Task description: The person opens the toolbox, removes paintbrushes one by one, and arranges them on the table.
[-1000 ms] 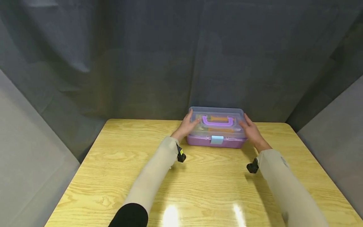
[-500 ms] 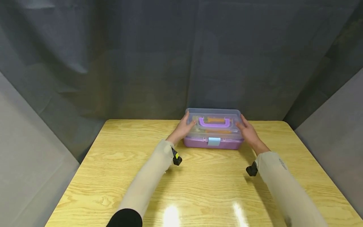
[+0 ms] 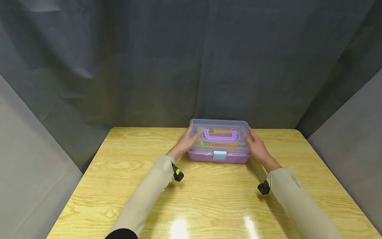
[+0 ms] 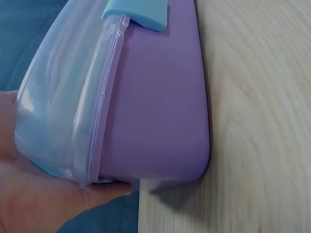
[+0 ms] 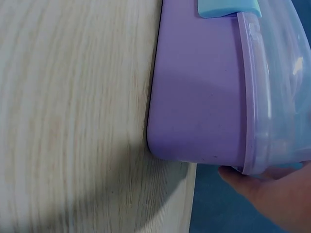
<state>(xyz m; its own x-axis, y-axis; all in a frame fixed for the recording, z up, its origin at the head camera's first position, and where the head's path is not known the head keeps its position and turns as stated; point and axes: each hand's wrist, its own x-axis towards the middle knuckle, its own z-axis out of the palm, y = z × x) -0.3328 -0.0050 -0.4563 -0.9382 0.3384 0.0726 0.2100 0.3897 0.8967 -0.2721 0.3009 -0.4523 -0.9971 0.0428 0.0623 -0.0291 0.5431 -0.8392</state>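
A plastic storage box with a purple base stands near the back edge of the table. Its clear lid is closed, carries a purple handle folded down, and has a light blue latch at the front. My left hand grips the left end, thumb over the lid and fingers along the side. At the opposite end my right hand grips the box in the same way. Both wrist views show fingertips under the lid's rim, with the base low on the tabletop.
The wooden table extends toward me and to both sides. A dark curtain hangs right behind its back edge. Pale panels flank it at left and right. Orange items show through the lid.
Gripped by both hands, the storage box has moved a little to the left and toward me. The head view has also shifted slightly. Lid and latch look unchanged.
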